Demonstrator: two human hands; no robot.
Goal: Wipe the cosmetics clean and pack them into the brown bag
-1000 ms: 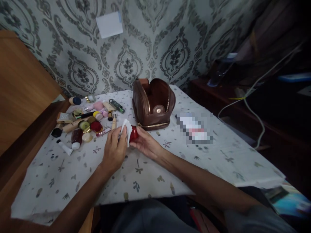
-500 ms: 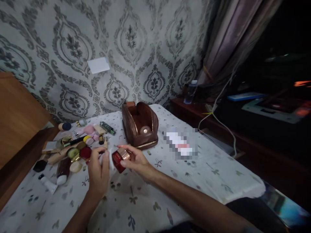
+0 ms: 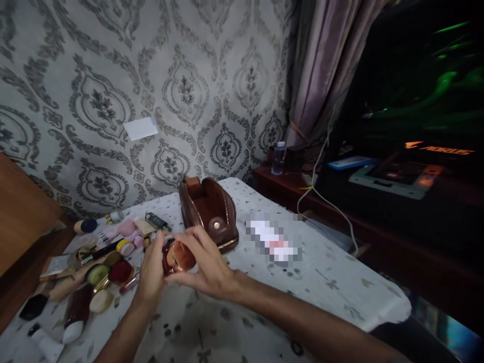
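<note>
Between my hands is a dark red cosmetic jar (image 3: 169, 258) with a shiny rose-gold lid (image 3: 183, 256) turned toward me. My left hand (image 3: 152, 267) is closed against the jar's left side, its fingertips partly hidden behind it. My right hand (image 3: 209, 267) curves round the lid, thumb below and fingers above. Just behind the hands stands a brown leather bag (image 3: 223, 227), unzipped with its top gaping. Left of the hands lies a spread of cosmetics, with a red round compact (image 3: 121, 272), a green round case (image 3: 97, 275) and a dark brown tube (image 3: 77, 306).
A patterned cloth covers the table (image 3: 333, 282). A blurred-out pale item (image 3: 274, 241) lies right of the bag. Farther right are a water bottle (image 3: 279, 159), a white cable (image 3: 342, 217) and a dark monitor (image 3: 416, 101). A wooden panel (image 3: 26, 212) borders the left side.
My hands have come together round the jar, and its lid now faces me. The white thing that was in my left hand is hidden now. The view has shifted to the right.
</note>
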